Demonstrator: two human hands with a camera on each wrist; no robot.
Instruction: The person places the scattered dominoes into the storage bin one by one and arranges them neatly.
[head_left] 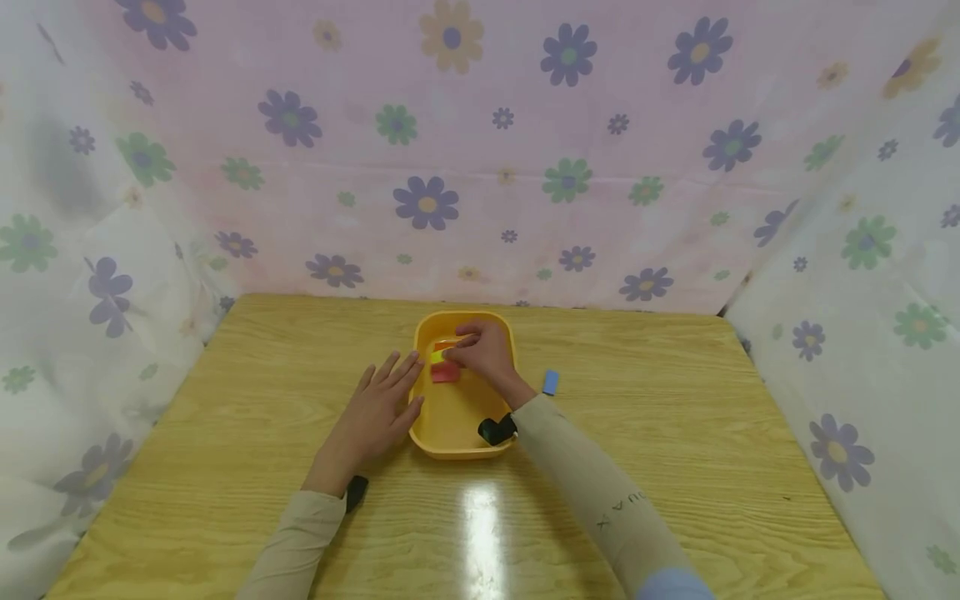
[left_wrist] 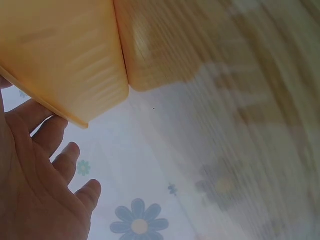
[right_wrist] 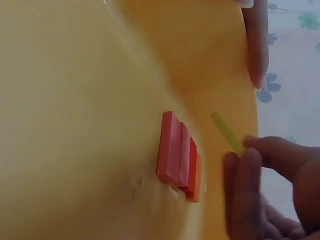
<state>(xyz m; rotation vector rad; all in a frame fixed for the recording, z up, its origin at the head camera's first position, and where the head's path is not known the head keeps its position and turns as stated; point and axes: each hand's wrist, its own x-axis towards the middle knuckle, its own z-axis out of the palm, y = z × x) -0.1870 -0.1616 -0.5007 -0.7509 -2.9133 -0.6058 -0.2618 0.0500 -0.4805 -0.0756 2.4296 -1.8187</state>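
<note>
My right hand (head_left: 487, 354) reaches into a yellow plastic tray (head_left: 450, 450). Between thumb and fingers it pinches a small yellow block (right_wrist: 227, 131). Lower down in the right wrist view, a row of flat blocks lies side by side in the tray: pink blocks (right_wrist: 170, 147), a red block (right_wrist: 192, 165) and an orange block (right_wrist: 198, 177). In the head view the yellow block overlaps this row. My left hand (head_left: 378, 414) has its fingers extended, with the fingertips at the tray's left rim; the left wrist view shows them against the tray's outer side.
A blue block (head_left: 551, 382) lies on the wooden table (head_left: 645, 417), right of the tray. Flower-patterned cloth (head_left: 450, 167) encloses the table at the back and both sides. Dark wrist camera gear (head_left: 497, 430) at my right wrist overlaps the tray's near right corner.
</note>
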